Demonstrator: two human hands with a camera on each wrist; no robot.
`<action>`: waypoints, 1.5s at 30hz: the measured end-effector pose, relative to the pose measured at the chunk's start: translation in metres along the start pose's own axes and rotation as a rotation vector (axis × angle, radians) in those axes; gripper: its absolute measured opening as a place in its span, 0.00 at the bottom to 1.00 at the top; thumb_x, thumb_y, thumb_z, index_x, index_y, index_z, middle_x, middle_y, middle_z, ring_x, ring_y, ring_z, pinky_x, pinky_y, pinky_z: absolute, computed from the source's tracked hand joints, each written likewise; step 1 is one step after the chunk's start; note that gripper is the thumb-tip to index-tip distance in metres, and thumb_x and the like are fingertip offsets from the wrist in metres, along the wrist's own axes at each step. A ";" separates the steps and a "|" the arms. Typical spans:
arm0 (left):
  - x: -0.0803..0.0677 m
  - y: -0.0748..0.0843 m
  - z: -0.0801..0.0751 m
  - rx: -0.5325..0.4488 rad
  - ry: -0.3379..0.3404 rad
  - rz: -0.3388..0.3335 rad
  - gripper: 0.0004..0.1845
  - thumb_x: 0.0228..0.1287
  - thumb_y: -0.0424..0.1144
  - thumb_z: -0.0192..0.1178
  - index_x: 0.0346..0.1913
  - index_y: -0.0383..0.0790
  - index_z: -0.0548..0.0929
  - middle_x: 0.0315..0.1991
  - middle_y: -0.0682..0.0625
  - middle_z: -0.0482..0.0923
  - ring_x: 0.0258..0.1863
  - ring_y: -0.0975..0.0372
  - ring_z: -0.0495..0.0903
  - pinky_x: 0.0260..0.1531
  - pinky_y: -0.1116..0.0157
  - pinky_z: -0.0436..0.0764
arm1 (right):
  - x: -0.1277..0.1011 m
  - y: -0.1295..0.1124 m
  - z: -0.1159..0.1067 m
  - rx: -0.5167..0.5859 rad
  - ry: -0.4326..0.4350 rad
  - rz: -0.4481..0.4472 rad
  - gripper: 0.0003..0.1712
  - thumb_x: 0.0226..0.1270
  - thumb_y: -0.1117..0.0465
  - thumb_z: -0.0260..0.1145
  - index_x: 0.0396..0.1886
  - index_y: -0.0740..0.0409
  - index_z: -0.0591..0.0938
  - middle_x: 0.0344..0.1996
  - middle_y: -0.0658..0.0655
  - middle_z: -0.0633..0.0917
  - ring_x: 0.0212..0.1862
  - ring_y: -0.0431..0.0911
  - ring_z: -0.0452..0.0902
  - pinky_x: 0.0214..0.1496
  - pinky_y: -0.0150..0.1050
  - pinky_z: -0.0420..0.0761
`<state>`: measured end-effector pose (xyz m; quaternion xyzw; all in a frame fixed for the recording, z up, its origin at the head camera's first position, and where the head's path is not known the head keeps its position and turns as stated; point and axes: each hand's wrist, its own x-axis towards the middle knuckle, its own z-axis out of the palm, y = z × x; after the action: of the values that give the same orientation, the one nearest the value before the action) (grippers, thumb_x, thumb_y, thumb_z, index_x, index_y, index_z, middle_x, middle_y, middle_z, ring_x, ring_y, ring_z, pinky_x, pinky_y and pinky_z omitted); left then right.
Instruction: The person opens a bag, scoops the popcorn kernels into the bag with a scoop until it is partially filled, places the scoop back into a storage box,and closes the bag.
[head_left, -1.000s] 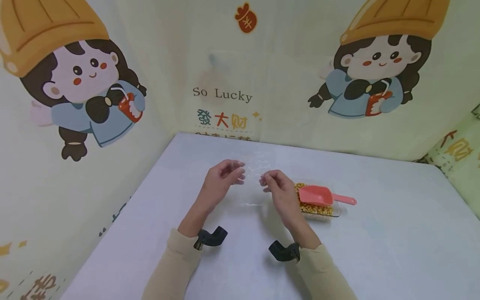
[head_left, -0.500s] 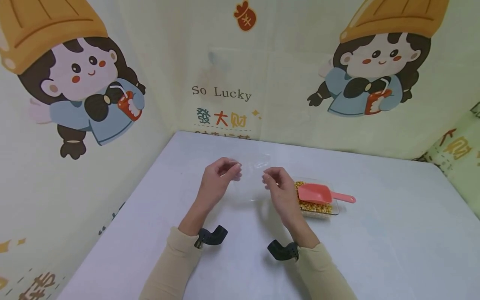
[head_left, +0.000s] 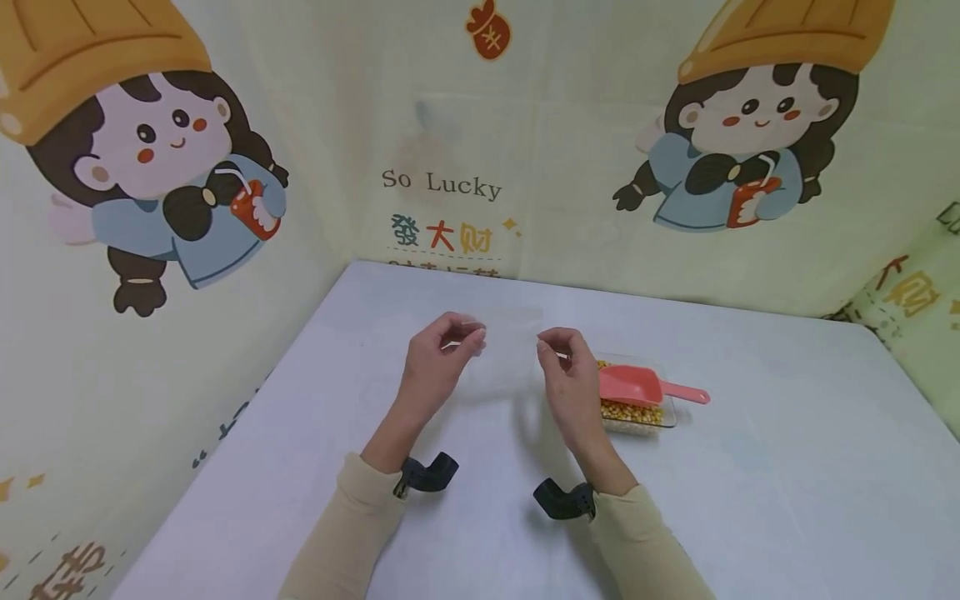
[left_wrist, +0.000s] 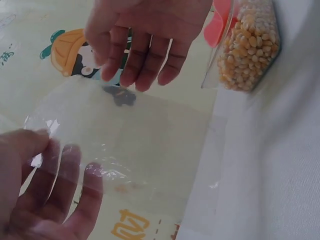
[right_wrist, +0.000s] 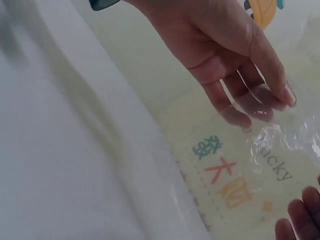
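Observation:
A clear plastic bag [head_left: 510, 354] hangs stretched between both hands, a little above the white table [head_left: 750, 467]. My left hand [head_left: 467, 337] pinches its left top corner, fingers curled over the film. My right hand [head_left: 549, 343] pinches the right top corner. In the left wrist view the bag [left_wrist: 140, 150] shows as a flat see-through sheet, with left fingers [left_wrist: 60, 175] behind the film and the right hand [left_wrist: 145, 45] above. The right wrist view shows the left hand [right_wrist: 240, 65] gripping crinkled film [right_wrist: 287, 132].
A clear shallow container of corn kernels [head_left: 633, 413] sits just right of my right hand, with a pink scoop [head_left: 637, 385] lying on the kernels, handle pointing right. Cartoon-printed cloth walls [head_left: 442, 183] close in the table on the left, back and right.
The hands have drawn apart, the right one shifting right toward the corn container. The bag went from crumpled to pulled flat between them.

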<state>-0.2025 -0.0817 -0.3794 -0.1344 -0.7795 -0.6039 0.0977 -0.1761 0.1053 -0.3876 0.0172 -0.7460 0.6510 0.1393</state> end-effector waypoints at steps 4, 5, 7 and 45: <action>-0.002 0.003 0.004 0.099 -0.100 0.076 0.10 0.66 0.38 0.65 0.48 0.47 0.82 0.44 0.52 0.85 0.44 0.64 0.83 0.46 0.69 0.84 | 0.001 0.001 -0.001 0.082 -0.043 0.042 0.16 0.78 0.53 0.55 0.53 0.60 0.78 0.48 0.61 0.82 0.50 0.52 0.79 0.51 0.31 0.80; -0.002 0.003 0.005 0.124 -0.131 0.097 0.11 0.65 0.37 0.66 0.49 0.47 0.82 0.45 0.53 0.85 0.45 0.64 0.83 0.46 0.69 0.84 | 0.001 0.001 -0.001 0.115 -0.058 0.057 0.18 0.78 0.52 0.53 0.53 0.61 0.77 0.48 0.61 0.82 0.49 0.52 0.80 0.51 0.32 0.81; -0.003 0.003 0.006 0.180 -0.192 0.132 0.13 0.65 0.35 0.66 0.52 0.46 0.82 0.47 0.52 0.84 0.45 0.65 0.82 0.47 0.68 0.84 | 0.002 0.000 -0.002 0.177 -0.086 0.085 0.20 0.79 0.50 0.51 0.54 0.62 0.77 0.48 0.60 0.82 0.48 0.49 0.81 0.51 0.35 0.83; -0.011 0.008 0.018 0.279 -0.349 0.234 0.22 0.58 0.40 0.72 0.57 0.45 0.84 0.49 0.52 0.86 0.38 0.67 0.85 0.42 0.69 0.84 | 0.006 0.005 -0.017 -0.064 -0.286 0.198 0.22 0.68 0.48 0.66 0.43 0.65 0.83 0.27 0.61 0.84 0.25 0.51 0.84 0.34 0.42 0.87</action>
<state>-0.1894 -0.0631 -0.3802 -0.3115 -0.8395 -0.4426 0.0484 -0.1793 0.1238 -0.3888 0.0314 -0.7767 0.6283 -0.0324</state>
